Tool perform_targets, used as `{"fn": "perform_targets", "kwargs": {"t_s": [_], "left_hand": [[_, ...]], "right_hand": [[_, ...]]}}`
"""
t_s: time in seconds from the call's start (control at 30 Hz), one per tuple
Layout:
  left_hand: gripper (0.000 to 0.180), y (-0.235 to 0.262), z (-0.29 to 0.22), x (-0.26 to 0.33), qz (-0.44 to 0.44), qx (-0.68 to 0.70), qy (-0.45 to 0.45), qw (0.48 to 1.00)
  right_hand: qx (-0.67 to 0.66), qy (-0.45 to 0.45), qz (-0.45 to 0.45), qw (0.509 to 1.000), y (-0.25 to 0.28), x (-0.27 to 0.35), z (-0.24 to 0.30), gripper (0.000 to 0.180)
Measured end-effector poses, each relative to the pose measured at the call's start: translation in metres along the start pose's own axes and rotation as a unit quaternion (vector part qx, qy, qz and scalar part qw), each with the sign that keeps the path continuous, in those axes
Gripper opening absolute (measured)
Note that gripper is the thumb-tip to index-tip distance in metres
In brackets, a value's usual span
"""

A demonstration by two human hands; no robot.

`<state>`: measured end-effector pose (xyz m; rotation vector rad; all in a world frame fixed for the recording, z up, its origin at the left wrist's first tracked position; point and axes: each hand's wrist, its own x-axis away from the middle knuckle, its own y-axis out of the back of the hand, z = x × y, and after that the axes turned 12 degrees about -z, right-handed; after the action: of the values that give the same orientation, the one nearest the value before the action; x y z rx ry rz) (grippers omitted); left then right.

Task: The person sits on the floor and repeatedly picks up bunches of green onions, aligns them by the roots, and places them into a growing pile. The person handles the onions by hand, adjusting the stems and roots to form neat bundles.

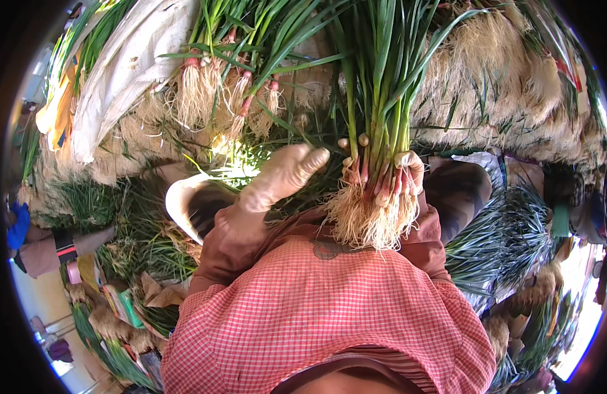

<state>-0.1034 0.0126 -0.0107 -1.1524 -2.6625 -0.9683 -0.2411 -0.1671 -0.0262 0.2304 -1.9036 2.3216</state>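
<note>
My right hand [411, 171], in a pale glove, is closed round a bunch of green garlic [385, 148]. The bunch stands upright above my lap, its long green leaves pointing away from me. Pinkish bulb ends and shaggy pale roots [375, 217] hang towards my apron. Most of my right hand's fingers are hidden by the stems. Left of the bunch, and apart from it, my left hand [287, 176] is raised, also in a pale glove and slightly blurred. Its fingers reach towards the bunch, with nothing visible in them.
Loose green garlic plants [241, 85] lie across a wide stack of bunches with roots facing me [487, 85]. A white sheet [126, 72] drapes over the far left. More leaves [507, 230] lie at my right. Another person's sleeve [64, 249] shows at the left edge.
</note>
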Motion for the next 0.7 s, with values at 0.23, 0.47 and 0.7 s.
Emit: {"fn": "perform_targets", "kwargs": {"t_s": [0.23,0.47,0.7], "left_hand": [[0.038,-0.047,0.012,-0.035,-0.299,-0.022,-0.260,0.918],[0.040,-0.059,-0.003,-0.069,-0.148,-0.006,-0.102,0.984],[0.039,-0.055,-0.005,-0.069,0.045,0.685,0.122,0.717]], "right_hand": [[0.087,-0.030,-0.035,0.995,0.031,-0.005,0.014,0.061],[0.021,-0.072,-0.033,0.997,0.017,0.002,0.003,0.056],[-0.076,-0.061,0.066,0.993,0.016,-0.001,-0.001,0.052]]}}
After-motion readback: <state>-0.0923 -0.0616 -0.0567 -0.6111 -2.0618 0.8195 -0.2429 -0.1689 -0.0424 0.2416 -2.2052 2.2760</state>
